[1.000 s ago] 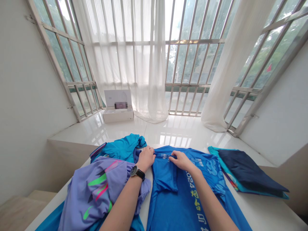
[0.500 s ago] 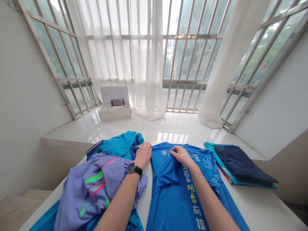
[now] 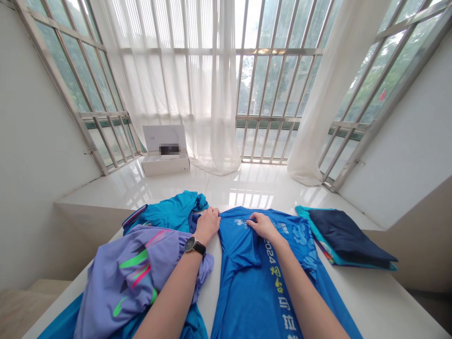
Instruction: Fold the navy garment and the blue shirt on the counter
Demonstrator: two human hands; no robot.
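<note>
A blue printed T-shirt [image 3: 240, 292] lies spread on the white table, its left side folded inward with the sleeve on top. My left hand [image 3: 208, 222], with a black-strapped watch at the wrist, is closed on the shirt's upper left edge. On the folded part near the small white logo, my right hand [image 3: 263, 226] pinches the fabric between thumb and fingers. Beside my left forearm is a crumpled purple garment [image 3: 106, 278] with green and pink marks. Behind it a teal garment [image 3: 169, 212] lies in a heap.
A stack of folded clothes, topped by a navy garment [image 3: 348, 238], sits on the table's right. An open white box [image 3: 165, 165] stands on the glossy sill [image 3: 219, 186] beyond. White curtains [image 3: 226, 141] hang before the barred window.
The view has shifted slightly, so everything sits a little further left. Both hands keep their hold on the shirt, with almost no movement.
</note>
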